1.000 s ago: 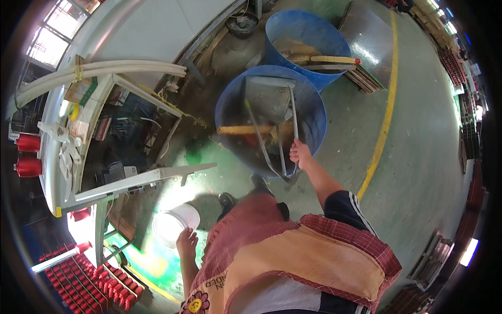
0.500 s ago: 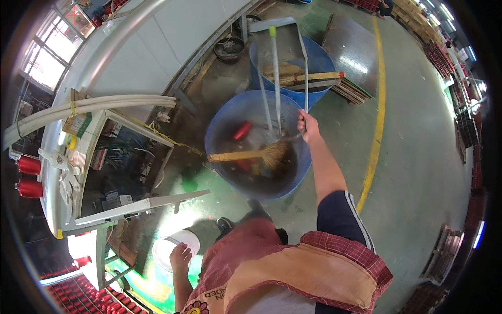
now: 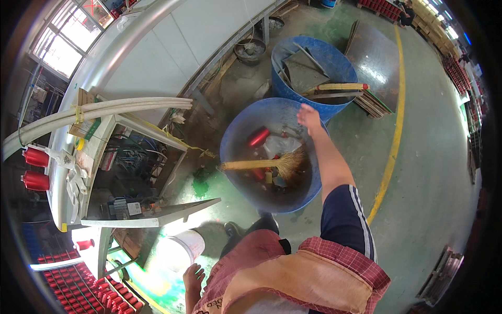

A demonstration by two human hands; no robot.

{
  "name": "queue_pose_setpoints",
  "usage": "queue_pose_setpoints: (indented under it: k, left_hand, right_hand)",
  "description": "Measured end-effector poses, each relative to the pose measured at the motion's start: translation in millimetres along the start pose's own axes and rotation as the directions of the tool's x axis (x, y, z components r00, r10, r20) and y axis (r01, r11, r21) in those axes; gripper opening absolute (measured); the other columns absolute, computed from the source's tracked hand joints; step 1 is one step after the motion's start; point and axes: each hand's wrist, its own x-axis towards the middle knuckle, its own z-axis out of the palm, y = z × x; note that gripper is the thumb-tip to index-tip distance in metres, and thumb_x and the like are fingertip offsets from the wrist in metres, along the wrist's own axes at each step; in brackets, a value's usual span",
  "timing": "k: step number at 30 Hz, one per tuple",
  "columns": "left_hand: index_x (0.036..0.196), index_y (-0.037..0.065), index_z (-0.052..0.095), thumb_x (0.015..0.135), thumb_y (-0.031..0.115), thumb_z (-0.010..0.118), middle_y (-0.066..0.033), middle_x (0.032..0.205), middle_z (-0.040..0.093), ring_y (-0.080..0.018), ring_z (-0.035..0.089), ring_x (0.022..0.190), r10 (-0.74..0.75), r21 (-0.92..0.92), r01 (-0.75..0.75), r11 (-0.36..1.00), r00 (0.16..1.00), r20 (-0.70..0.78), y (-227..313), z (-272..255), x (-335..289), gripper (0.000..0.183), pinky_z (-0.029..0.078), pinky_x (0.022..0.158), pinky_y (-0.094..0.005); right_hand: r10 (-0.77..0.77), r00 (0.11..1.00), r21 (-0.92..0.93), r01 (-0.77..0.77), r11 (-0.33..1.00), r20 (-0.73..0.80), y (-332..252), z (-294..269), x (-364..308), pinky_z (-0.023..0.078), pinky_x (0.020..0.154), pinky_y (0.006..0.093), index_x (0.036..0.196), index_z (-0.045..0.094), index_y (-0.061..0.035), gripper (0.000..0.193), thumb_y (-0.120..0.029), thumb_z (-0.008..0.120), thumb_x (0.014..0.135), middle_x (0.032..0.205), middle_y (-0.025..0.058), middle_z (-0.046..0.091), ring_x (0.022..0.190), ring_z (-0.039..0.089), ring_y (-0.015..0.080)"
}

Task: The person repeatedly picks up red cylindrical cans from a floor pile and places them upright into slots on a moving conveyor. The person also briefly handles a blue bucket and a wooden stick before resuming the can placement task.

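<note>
My right hand is raised over the far right rim of the near blue bin, empty, its fingers loosely extended. Inside that bin lie a straw broom, a red spool, clear plastic and other scraps. Just beyond my hand, a grey long-handled dustpan rests in the second blue bin, beside another yellow broom handle. Low on the left, my left hand hangs near a white bucket, with its fingers slightly curled and apart, holding nothing.
A machine frame with an open cabinet stands on the left, its panel jutting toward me. Long pale tubes extend above it. Leaning boards stand right of the far bin. A yellow floor line runs along the right.
The dustpan, earlier held upright by its handle in my right hand, now lies in the far bin. My right hand has let go of it. The view has shifted slightly.
</note>
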Motion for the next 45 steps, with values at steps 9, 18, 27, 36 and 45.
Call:
queue_pose_setpoints:
  k: [9,18,27,36,45]
  left_hand:
    - [0.127,-0.002,0.053,0.095,0.023,0.057,-0.0159,0.117,0.062,-0.0261,0.063,0.093,0.057,-0.001,-0.057,0.998,0.995,0.078,-2,1,6,0.041,0.052,0.074,-0.0342]
    - [0.124,-0.002,0.054,0.094,0.019,0.056,-0.0132,0.111,0.062,-0.0251,0.064,0.093,0.043,0.057,-0.058,0.997,0.969,0.242,5,15,44,0.037,0.053,0.075,-0.0341]
    - [0.104,0.004,0.061,0.092,0.02,0.058,-0.0061,0.095,0.061,-0.0193,0.061,0.081,0.063,0.056,-0.087,0.995,0.941,0.333,15,19,113,0.02,0.051,0.067,-0.0306]
    - [0.109,0.004,0.059,0.091,0.021,0.06,-0.0094,0.103,0.063,-0.0253,0.062,0.088,-0.074,0.281,-0.045,0.959,0.914,0.398,-16,106,118,0.025,0.052,0.075,-0.0387]
    - [0.108,0.009,0.064,0.089,0.021,0.056,-0.0075,0.107,0.065,-0.0256,0.065,0.092,0.093,0.778,-0.374,0.505,0.92,0.381,-41,308,-9,0.024,0.053,0.079,-0.0372]
  right_hand:
    - [0.337,0.941,-0.117,-0.332,0.936,0.027,151,-63,-133,0.056,0.078,0.0367,0.113,0.064,-0.0096,0.024,-0.017,0.054,0.093,0.1,0.0061,0.066,0.091,0.063,0.0188]
    - [0.477,0.878,-0.217,-0.461,0.861,0.027,193,-100,-254,0.056,0.078,0.0369,0.116,0.065,-0.0106,0.023,-0.013,0.057,0.094,0.101,0.0065,0.066,0.086,0.064,0.0184]
    - [0.182,0.983,-0.239,-0.171,0.956,0.026,147,-134,-293,0.055,0.076,0.0335,0.118,0.064,-0.0112,0.025,-0.016,0.059,0.094,0.101,0.0034,0.066,0.085,0.062,0.0156]
    - [-0.552,0.827,-0.69,0.459,0.56,0.103,-20,-192,-138,0.047,0.096,0.0387,0.123,0.062,-0.0112,0.042,-0.012,0.064,0.08,0.124,0.0111,0.063,0.107,0.06,0.0303]
    - [-0.397,0.884,-0.955,0.29,0.055,0.245,-208,-247,209,0.037,0.107,0.0461,0.123,0.064,-0.0148,0.046,-0.025,0.068,0.079,0.13,0.0093,0.059,0.125,0.049,0.0329]
